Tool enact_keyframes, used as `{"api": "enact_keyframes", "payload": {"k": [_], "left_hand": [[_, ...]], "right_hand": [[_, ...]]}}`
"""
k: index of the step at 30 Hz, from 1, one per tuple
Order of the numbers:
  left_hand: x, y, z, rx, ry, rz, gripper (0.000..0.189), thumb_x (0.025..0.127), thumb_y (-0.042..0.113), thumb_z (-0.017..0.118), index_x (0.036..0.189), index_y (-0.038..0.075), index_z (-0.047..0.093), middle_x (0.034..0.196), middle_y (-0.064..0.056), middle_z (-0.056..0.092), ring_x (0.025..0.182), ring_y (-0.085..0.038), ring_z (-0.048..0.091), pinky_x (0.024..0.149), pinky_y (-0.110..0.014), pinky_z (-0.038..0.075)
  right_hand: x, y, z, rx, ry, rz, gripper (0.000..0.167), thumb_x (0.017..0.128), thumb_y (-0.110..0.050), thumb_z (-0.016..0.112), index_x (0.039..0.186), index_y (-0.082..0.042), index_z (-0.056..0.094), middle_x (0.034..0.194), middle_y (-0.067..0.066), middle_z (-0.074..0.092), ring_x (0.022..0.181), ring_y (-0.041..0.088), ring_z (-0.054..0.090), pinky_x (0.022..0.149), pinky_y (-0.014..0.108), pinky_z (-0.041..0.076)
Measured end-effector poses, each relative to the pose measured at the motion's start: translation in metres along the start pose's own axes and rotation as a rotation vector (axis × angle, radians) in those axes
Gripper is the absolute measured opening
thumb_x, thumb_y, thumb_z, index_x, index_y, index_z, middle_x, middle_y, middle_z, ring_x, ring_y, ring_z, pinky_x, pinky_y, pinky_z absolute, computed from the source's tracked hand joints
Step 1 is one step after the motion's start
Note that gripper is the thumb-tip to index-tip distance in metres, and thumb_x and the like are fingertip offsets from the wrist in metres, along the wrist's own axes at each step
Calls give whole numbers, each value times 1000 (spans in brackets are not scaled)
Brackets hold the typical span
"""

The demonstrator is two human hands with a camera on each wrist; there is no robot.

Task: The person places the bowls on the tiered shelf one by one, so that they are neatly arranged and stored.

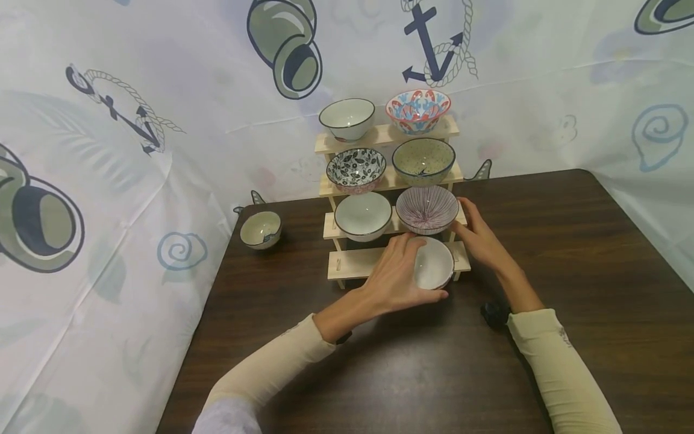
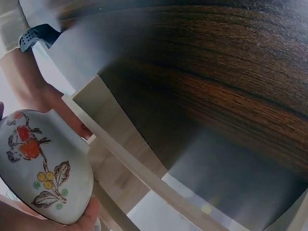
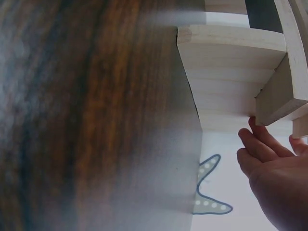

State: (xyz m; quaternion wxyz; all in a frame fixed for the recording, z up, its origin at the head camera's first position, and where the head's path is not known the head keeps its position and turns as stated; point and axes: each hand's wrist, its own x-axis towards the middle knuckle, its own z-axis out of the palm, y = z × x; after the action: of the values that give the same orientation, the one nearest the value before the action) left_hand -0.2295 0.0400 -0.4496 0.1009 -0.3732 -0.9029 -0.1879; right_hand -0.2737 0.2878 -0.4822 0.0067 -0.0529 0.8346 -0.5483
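My left hand point(image 1: 398, 274) grips a white bowl point(image 1: 434, 265) with a dark rim at the right end of the bottom step of a wooden tiered stand point(image 1: 352, 264). In the left wrist view this bowl point(image 2: 45, 168) shows a painted branch with red and yellow fruit and is tilted. Extended fingers of my right hand point(image 1: 485, 238) reach the stand's right end, beside a purple-striped bowl point(image 1: 427, 209). The right wrist view has my right hand point(image 3: 274, 168) with its fingertips at the stand's side piece point(image 3: 279, 96); part of the hand is cut off.
Left of the striped bowl sits a plain white bowl point(image 1: 363, 216). Higher steps bear a black floral bowl point(image 1: 356, 169), a speckled green bowl point(image 1: 424, 160), another white bowl point(image 1: 347, 119) and a red-blue patterned bowl point(image 1: 418, 110). A small beige bowl point(image 1: 261, 229) stands on the dark table point(image 1: 569, 241), far left.
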Motion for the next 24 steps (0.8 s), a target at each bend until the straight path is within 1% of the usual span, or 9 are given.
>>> {"api": "enact_keyframes", "payload": {"k": [4, 6, 8, 11, 15, 17, 20, 22, 24], "left_hand": [[2, 2, 3, 3, -16, -34, 100, 69, 73, 82, 140, 11, 50, 139, -9, 51, 126, -25, 51, 106, -38, 51], [3, 3, 4, 5, -21, -47, 100, 69, 74, 82, 140, 11, 50, 139, -9, 52, 126, -25, 51, 105, -38, 51], [5, 4, 6, 10, -22, -56, 100, 69, 74, 82, 139, 10, 51, 137, -8, 53, 124, -24, 52, 103, -38, 52], [6, 5, 7, 16, -15, -65, 100, 68, 75, 82, 138, 9, 53, 133, -7, 54, 120, -23, 53, 102, -37, 52], [9, 6, 10, 15, 0, -81, 99, 66, 75, 83, 134, 8, 54, 129, -6, 54, 115, -22, 53, 99, -35, 51], [10, 6, 11, 10, 9, -89, 99, 66, 75, 84, 132, 8, 55, 127, -6, 54, 113, -22, 53, 97, -34, 52], [11, 6, 13, 11, 20, -99, 99, 64, 76, 84, 129, 7, 55, 125, -7, 53, 112, -22, 53, 96, -33, 52], [12, 6, 14, 10, 28, -107, 99, 63, 77, 84, 128, 7, 55, 125, -8, 53, 112, -22, 52, 96, -34, 53], [13, 6, 15, 9, 34, -119, 100, 62, 78, 84, 126, 7, 55, 125, -9, 53, 113, -23, 53, 96, -35, 53]], "right_hand": [[-9, -21, -1, 2, -14, -3, 71, 109, -32, 46, 165, -9, 9, 158, 33, 34, 131, 49, 50, 103, 62, 46], [-11, -25, -1, 1, -19, -7, 71, 109, -32, 45, 164, -7, 9, 158, 34, 34, 130, 49, 51, 102, 62, 47], [-9, -21, -1, -3, -18, -5, 71, 109, -33, 45, 165, -8, 8, 160, 33, 32, 131, 49, 50, 102, 62, 47], [-2, -7, 0, -2, -11, 2, 73, 109, -35, 46, 166, -12, 6, 161, 31, 32, 134, 48, 49, 104, 62, 46], [5, 9, -2, 6, -12, -15, 74, 109, -39, 48, 167, -19, 6, 158, 28, 39, 137, 46, 51, 104, 59, 48], [5, 11, -4, 14, -16, -24, 75, 108, -40, 50, 167, -21, 7, 155, 28, 44, 136, 44, 52, 104, 58, 47], [2, 12, -8, 23, -30, -17, 77, 107, -40, 52, 168, -23, 8, 153, 27, 48, 137, 41, 52, 109, 60, 45], [1, 12, -10, 28, -42, -4, 77, 107, -41, 53, 168, -24, 8, 153, 27, 49, 139, 41, 50, 113, 63, 41], [1, 11, -12, 30, -56, 8, 78, 107, -42, 53, 168, -24, 8, 157, 26, 45, 143, 41, 46, 117, 65, 37]]}}
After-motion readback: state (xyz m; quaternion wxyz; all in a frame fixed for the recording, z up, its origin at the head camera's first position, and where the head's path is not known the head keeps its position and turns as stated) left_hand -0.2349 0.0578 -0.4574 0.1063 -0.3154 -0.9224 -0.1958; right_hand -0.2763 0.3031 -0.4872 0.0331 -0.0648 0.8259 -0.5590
